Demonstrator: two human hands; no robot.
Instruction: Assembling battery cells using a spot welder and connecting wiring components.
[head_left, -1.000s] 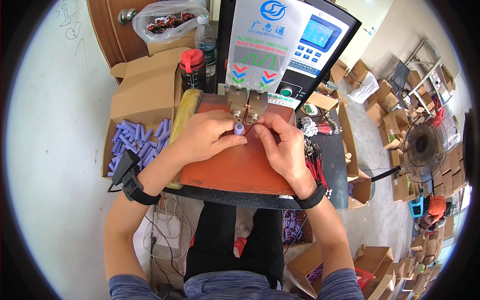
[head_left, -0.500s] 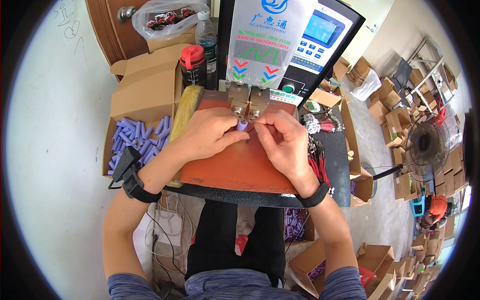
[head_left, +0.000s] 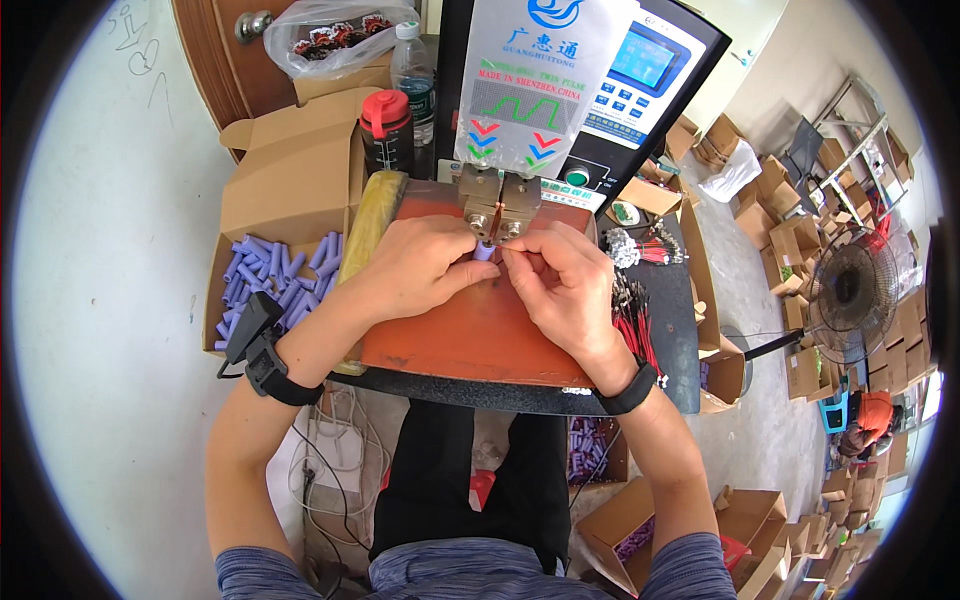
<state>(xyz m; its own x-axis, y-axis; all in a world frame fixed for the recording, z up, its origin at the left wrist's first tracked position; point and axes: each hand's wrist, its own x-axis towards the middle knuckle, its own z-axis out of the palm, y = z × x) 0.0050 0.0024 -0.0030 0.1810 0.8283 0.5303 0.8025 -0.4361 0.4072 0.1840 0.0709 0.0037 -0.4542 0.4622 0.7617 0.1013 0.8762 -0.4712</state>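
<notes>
Beneath the metal electrode holders [head_left: 500, 205] of a spot welder, a small purple cylindrical battery cell [head_left: 485, 251] sits over the orange-brown work mat [head_left: 440, 345]. The thumb and fingers of my left hand [head_left: 422, 262] close on the cell from the left. My right hand [head_left: 565, 287] is pinched close beside the cell's upper end, just right of the electrodes. Whatever lies between its fingertips is too small and covered to name. The electrode tips are partly hidden by my fingers.
An open carton [head_left: 215, 300] of purple cells stands left, beside a yellow wrapped roll [head_left: 372, 225]. Red-and-black wire leads [head_left: 635, 325] lie right of the mat. Behind are a red-capped bottle [head_left: 386, 130] and a clear water bottle [head_left: 412, 75]. A fan [head_left: 853, 295] stands far right.
My right hand's fingertips have shifted slightly left, nearer the cell and electrodes. The left hand and the cell stay nearly in place.
</notes>
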